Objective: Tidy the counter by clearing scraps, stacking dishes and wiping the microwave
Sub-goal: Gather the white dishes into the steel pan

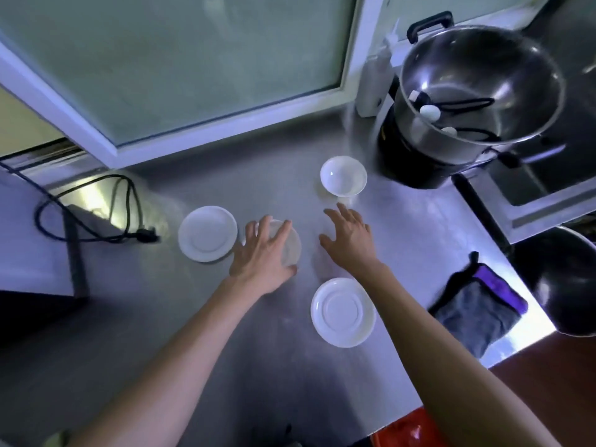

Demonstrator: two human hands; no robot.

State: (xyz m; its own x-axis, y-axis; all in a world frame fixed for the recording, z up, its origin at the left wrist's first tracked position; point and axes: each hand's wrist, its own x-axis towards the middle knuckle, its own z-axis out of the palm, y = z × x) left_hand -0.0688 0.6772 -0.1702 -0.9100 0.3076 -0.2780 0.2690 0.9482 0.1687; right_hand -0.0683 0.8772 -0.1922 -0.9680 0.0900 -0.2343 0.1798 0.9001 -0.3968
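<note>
Several white dishes lie on the steel counter point(225, 333). My left hand point(263, 253) grips a small white bowl point(292, 248) from above, near the counter's middle. A white saucer point(207, 233) lies just left of it. My right hand point(350, 238) hovers with spread fingers, holding nothing, between a white bowl point(343, 175) farther back and a second saucer point(342, 312) nearer to me. A grey and purple cloth point(477, 314) lies crumpled at the counter's right edge.
A steel pot point(480, 88) on a black cooker base stands at the back right, with a cord and white items inside. A black power cable point(96, 217) loops at the left beside a dark appliance. A frosted window runs along the back. A sink sits at right.
</note>
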